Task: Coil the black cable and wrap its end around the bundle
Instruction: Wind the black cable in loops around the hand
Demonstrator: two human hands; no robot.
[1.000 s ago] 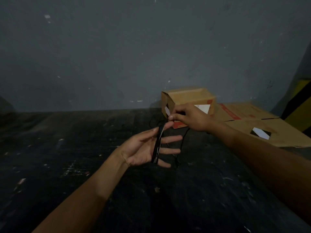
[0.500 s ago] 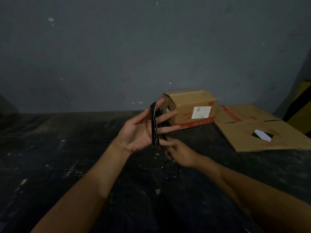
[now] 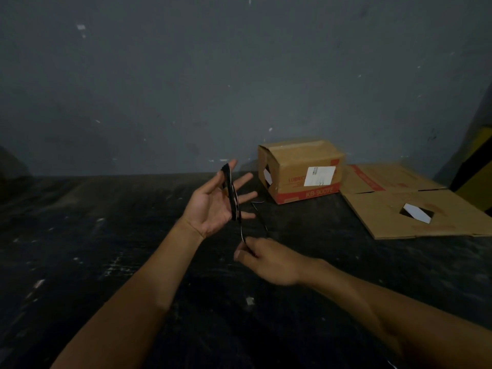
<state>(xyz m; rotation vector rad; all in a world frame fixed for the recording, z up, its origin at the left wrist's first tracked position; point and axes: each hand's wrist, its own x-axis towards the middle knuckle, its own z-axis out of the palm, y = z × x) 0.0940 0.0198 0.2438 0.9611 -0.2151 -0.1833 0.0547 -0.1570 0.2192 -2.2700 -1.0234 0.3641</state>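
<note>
My left hand [image 3: 213,206] is raised palm up with fingers spread, and the black cable [image 3: 231,194] is looped several times around it from the index fingertip down to the little finger. A thin strand of the cable runs down from the loops to my right hand [image 3: 266,259]. That hand sits lower and closer to me, pinching the strand between thumb and fingers. A loose stretch of cable [image 3: 262,222] trails over the dark floor behind the right hand.
A closed cardboard box [image 3: 300,169] with a white label stands by the grey wall. A flattened cardboard sheet [image 3: 415,206] lies to its right. A yellow and black object [image 3: 476,171] stands at the far right edge. The floor [image 3: 106,249] is dark and speckled.
My right hand went from above the coil, near the box, down under my left hand and toward me, pulling the strand taut. My left hand rose, with more loops on it.
</note>
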